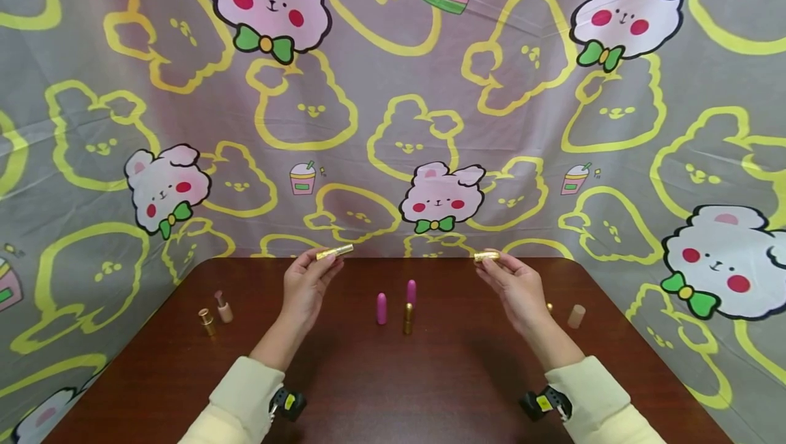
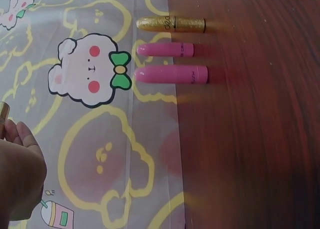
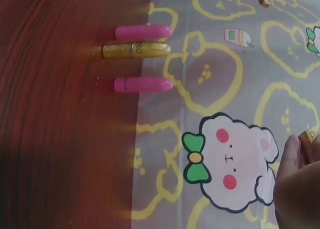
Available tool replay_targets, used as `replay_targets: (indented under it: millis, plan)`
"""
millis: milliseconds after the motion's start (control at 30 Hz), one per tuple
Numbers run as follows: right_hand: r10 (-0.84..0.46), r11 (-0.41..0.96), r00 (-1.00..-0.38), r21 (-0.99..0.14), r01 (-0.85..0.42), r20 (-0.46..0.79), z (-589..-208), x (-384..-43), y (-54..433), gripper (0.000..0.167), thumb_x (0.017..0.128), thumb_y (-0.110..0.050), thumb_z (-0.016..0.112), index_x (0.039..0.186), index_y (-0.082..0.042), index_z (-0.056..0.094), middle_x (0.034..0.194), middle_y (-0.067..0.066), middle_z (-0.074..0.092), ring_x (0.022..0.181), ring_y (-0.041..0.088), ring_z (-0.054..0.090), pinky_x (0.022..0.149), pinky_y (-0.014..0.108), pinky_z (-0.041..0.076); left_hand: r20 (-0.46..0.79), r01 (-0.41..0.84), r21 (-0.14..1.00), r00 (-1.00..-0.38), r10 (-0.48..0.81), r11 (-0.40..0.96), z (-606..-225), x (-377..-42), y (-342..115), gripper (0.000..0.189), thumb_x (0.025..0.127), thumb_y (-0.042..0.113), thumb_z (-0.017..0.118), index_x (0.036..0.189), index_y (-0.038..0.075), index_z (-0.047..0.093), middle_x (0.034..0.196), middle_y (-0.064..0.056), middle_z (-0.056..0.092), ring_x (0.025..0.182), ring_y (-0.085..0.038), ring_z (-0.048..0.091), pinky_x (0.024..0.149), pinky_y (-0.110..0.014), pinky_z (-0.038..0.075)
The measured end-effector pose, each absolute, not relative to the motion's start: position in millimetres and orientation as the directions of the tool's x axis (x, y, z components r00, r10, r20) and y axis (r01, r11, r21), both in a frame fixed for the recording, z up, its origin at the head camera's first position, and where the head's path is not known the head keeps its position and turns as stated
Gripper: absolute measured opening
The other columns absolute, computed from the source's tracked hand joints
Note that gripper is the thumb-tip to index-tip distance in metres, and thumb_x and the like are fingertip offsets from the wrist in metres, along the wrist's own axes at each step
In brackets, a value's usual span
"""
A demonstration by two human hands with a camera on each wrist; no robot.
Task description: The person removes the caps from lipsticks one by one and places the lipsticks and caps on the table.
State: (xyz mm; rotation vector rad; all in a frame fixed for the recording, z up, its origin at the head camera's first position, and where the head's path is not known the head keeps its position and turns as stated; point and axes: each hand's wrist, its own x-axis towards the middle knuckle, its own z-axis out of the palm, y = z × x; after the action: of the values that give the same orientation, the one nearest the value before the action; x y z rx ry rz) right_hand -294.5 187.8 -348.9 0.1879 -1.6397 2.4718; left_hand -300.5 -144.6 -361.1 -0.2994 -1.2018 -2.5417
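Note:
In the head view my left hand (image 1: 305,287) is raised above the table's far part and pinches a slim gold lipstick tube (image 1: 336,251) with a paler end pointing right. Opposite it, at about the same height, my right hand (image 1: 516,287) pinches a short gold lipstick piece (image 1: 486,256) between thumb and fingers. Whether that piece is a cap or a whole tube I cannot tell. A wide gap separates the two hands. Between them and lower, a gold lipstick (image 1: 408,319) and two pink lipsticks, a nearer one (image 1: 381,309) and a farther one (image 1: 411,292), stand upright.
On the table's left stand a gold tube (image 1: 206,321) and a small pale pink bottle (image 1: 225,312). At the right are a beige cylinder (image 1: 576,316) and a small gold thing (image 1: 549,307) partly behind my forearm. A patterned curtain (image 1: 368,76) rises behind the brown table (image 1: 405,389).

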Motion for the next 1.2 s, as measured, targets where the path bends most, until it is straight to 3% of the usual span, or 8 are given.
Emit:
replay_targets:
  millis: [67,167,300,567,700,967,1200]
  plan:
    - [0.072,-0.359,-0.978,-0.91,-0.208,0.195,-349.5,-294.3,191.1,0.024,0.092,0.002,0.062,0.116,0.006,0.062,0.098,0.001,0.069,0.093,0.014,0.068,0.092,0.037,0.048,0.31,0.364,0.714,-0.93,-0.196,-0.597,-361.4,-300.5,-147.8,0.018,0.09,-0.015,0.052,0.091,0.001,0.061,0.087,-0.008,0.067,0.082,-0.02,0.07,0.083,-0.035,0.054]
    - [0.072,-0.343,-0.978,-0.916,-0.21,0.197,-350.8,-293.2,196.0,0.026,0.092,0.001,0.063,0.117,0.007,0.061,0.097,0.001,0.069,0.093,0.014,0.068,0.093,0.038,0.047,0.298,0.361,0.716,-0.932,-0.206,-0.597,-361.9,-300.6,-151.8,0.017,0.089,-0.015,0.053,0.092,0.0,0.061,0.086,-0.008,0.067,0.08,-0.019,0.069,0.082,-0.034,0.055]
    - [0.072,-0.328,-0.977,-0.921,-0.211,0.199,-353.7,-292.4,201.9,0.016,0.092,0.001,0.063,0.108,0.0,0.066,0.095,0.001,0.07,0.092,0.015,0.069,0.09,0.034,0.05,0.293,0.362,0.722,-0.932,-0.213,-0.589,-364.1,-300.3,-156.7,0.015,0.089,-0.015,0.054,0.095,-0.003,0.06,0.086,-0.008,0.067,0.079,-0.018,0.069,0.081,-0.034,0.055]
    - [0.078,-0.282,-0.977,-0.935,-0.213,0.199,-358.6,-292.0,214.6,0.011,0.092,-0.002,0.065,0.1,-0.008,0.069,0.092,-0.001,0.071,0.088,0.014,0.07,0.085,0.03,0.053,0.304,0.374,0.738,-0.927,-0.218,-0.561,-368.1,-301.9,-166.0,0.025,0.089,-0.015,0.055,0.092,0.005,0.07,0.09,-0.007,0.066,0.081,-0.017,0.069,0.081,-0.032,0.055]
    - [0.097,-0.27,-0.977,-0.94,-0.21,0.191,-360.2,-291.3,222.0,0.013,0.09,-0.001,0.066,0.103,-0.004,0.068,0.09,0.0,0.071,0.085,0.013,0.07,0.083,0.03,0.053,0.291,0.375,0.76,-0.927,-0.238,-0.531,-369.8,-303.1,-170.6,0.026,0.09,-0.013,0.055,0.094,0.006,0.072,0.092,-0.007,0.067,0.08,-0.016,0.068,0.081,-0.031,0.054]
    - [0.133,-0.085,-0.978,-0.981,-0.173,0.16,-361.8,-288.5,237.7,0.029,0.09,-0.006,0.068,0.116,0.005,0.061,0.088,-0.006,0.071,0.082,0.009,0.07,0.08,0.026,0.054,0.289,0.381,0.787,-0.922,-0.256,-0.485,-374.5,-305.1,-181.5,0.026,0.091,-0.011,0.055,0.098,0.005,0.074,0.095,-0.004,0.07,0.079,-0.014,0.068,0.08,-0.028,0.054]
    - [0.15,0.134,-0.979,-0.984,-0.116,0.136,-364.6,-286.0,247.3,0.049,0.089,-0.018,0.072,0.126,0.008,0.055,0.092,-0.007,0.071,0.082,0.006,0.069,0.079,0.02,0.053,0.268,0.37,0.819,-0.922,-0.278,-0.439,-378.4,-306.3,-188.4,0.022,0.089,-0.013,0.058,0.103,-0.003,0.073,0.099,-0.005,0.071,0.084,-0.012,0.067,0.083,-0.028,0.053]
